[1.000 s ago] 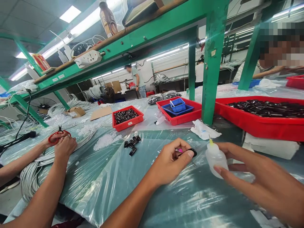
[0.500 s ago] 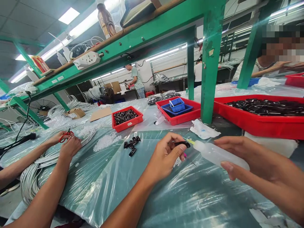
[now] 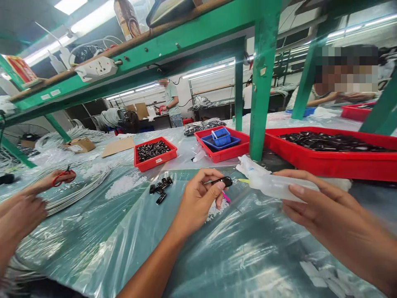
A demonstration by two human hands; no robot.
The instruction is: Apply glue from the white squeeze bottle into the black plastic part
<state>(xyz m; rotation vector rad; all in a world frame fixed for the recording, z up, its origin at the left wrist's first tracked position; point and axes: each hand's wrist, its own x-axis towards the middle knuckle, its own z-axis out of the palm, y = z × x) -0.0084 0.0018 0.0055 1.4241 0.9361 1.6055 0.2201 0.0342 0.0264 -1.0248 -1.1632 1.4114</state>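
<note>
My left hand (image 3: pixel 198 196) is closed around a small glossy black oval part (image 3: pixel 226 181), pinched between thumb and fingers above the table. In my right hand (image 3: pixel 316 198) lies a translucent white squeeze bottle (image 3: pixel 279 186), tilted nearly level. Its yellow-green nozzle tip (image 3: pixel 244 181) points at the black part, with a small gap between them. A thin pink stick-like piece (image 3: pixel 226 197) shows just below my left fingers. Under it is a small heap of white bits (image 3: pixel 216 211). Several black rectangular pieces (image 3: pixel 160 187) lie to the left of my left hand.
Red trays (image 3: pixel 155 161) of small dark parts stand behind, and a larger red tray (image 3: pixel 335 161) is at right. A green post (image 3: pixel 260 95) rises between. At left, a co-worker's hands hold red-handled scissors (image 3: pixel 64 178) near coiled grey cable (image 3: pixel 83 190).
The view has shifted to the right. The bottle's nozzle has drawn back from the black part, leaving a gap. My right fingers now wrap more closely around the bottle.
</note>
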